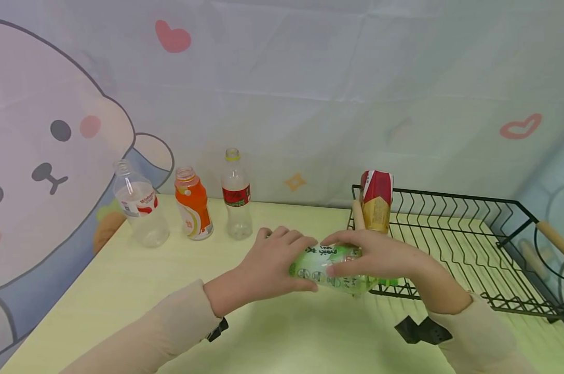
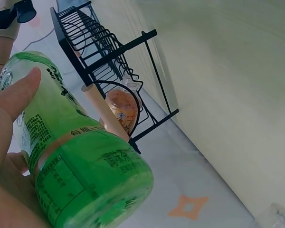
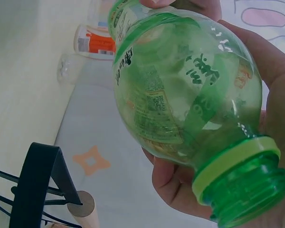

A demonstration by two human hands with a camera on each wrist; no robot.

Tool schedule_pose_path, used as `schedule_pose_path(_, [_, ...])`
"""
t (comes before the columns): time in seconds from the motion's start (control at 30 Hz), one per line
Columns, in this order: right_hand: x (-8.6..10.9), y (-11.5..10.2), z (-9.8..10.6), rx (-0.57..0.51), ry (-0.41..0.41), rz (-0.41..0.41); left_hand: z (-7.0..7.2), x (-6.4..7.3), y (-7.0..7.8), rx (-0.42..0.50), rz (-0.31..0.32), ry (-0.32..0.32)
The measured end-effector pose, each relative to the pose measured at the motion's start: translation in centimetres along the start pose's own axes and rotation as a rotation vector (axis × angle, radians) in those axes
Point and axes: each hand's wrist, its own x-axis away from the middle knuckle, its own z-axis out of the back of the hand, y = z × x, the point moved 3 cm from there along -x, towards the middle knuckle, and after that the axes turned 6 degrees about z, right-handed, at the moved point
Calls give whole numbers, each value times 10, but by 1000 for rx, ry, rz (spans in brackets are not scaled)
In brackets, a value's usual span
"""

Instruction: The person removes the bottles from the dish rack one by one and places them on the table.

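Observation:
A clear green-labelled plastic bottle (image 1: 327, 266) lies sideways between both hands above the table, its neck toward the right. My left hand (image 1: 278, 262) grips the base end, the thumb along the near side. In the left wrist view that thumb presses on the label of the green bottle (image 2: 80, 152). My right hand (image 1: 377, 254) holds the neck end, with fingers over the top and thumb in front. The right wrist view shows the bottle's uncapped green threaded neck (image 3: 249, 183), fingers wrapped behind the body.
On the table's (image 1: 128, 311) left stand a clear bottle (image 1: 144, 210), an orange-labelled bottle (image 1: 193, 205) and a red-labelled bottle (image 1: 237, 200). A black wire rack (image 1: 443, 249) with wooden handles stands at right. A red-and-gold container (image 1: 377, 200) is at its left end.

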Motion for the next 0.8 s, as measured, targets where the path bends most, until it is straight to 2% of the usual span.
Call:
schedule_pose_path(0.43, [-4,-7,15,98,30,19,1,-11,-4,-31,38,31])
schedule_pose_path(0.6, [-5,-6,28,77,82,29,4,-15,-7,-30,53,86])
schedule_pose_path(0.8, [0,1,46,15,194,35,4,-18,-17,26,137,113])
